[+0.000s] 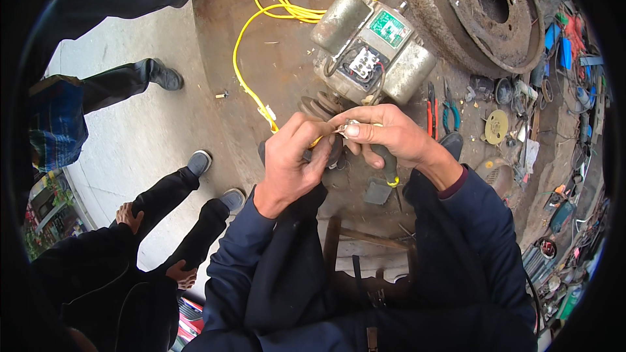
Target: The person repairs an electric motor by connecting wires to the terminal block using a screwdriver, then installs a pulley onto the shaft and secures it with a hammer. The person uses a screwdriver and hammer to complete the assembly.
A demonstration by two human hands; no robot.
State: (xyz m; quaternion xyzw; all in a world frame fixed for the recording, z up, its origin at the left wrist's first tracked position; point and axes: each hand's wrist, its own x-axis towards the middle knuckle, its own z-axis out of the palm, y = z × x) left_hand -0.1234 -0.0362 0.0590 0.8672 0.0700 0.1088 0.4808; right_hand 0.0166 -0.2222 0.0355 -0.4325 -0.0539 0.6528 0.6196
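Observation:
My left hand (290, 166) is closed on the end of the yellow cable (252, 91), pinching near its bare wires. My right hand (404, 140) pinches a small metal piece (345, 128) at that wire end; its exact shape is unclear. A screwdriver (389, 168) with a dark green and yellow handle hangs from the same hand, blade pointing downward. Just beyond my hands stands a grey electric motor (411, 72) with its terminal block (363, 64) exposed and a pulley (313, 105) at its near end, partly hidden by my fingers.
A rusty wheel rim (437, 6) lies at back right. Red-handled pliers (432, 114), teal pliers (450, 117), a yellow disc (495, 127) and scattered tools crowd the right. Cable coils lie behind. Two other people stand at left, their legs (166, 205) and hands (127, 218) showing. A wooden stool (368, 238) is below.

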